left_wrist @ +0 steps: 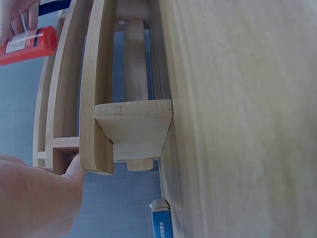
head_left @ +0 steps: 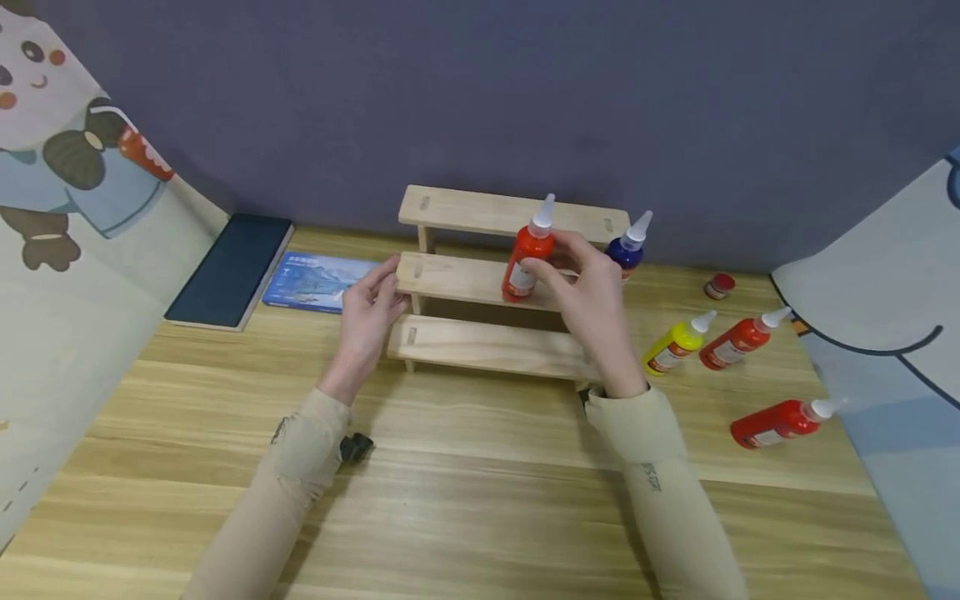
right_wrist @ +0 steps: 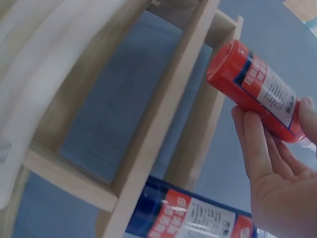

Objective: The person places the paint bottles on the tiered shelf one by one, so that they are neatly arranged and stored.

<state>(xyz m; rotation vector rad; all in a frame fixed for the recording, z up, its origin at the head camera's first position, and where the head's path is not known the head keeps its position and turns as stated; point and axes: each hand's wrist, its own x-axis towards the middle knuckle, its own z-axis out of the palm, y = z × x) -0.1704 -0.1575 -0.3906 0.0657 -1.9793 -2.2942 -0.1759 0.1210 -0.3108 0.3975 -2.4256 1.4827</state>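
My right hand [head_left: 596, 292] holds a red paint bottle [head_left: 531, 250] with a white nozzle, thumb on one side and fingers on the other. The bottle is upright in front of the top board of a three-step wooden rack [head_left: 487, 343], overlapping the middle board in the head view. In the right wrist view the bottle's round base [right_wrist: 223, 67] is over the boards. My left hand [head_left: 367, 308] grips the left end of the rack's middle board with thumb and fingers. A dark blue paint bottle [head_left: 628, 250] stands at the rack's right end, partly hidden behind my right hand.
On the table's right are a yellow bottle [head_left: 673, 346], a red bottle [head_left: 735, 343], another red bottle [head_left: 776, 423] and a small red-lidded jar [head_left: 720, 286]. A blue flat box [head_left: 315, 282] and a dark book [head_left: 230, 271] lie left. A dark partition [head_left: 480, 100] rises behind.
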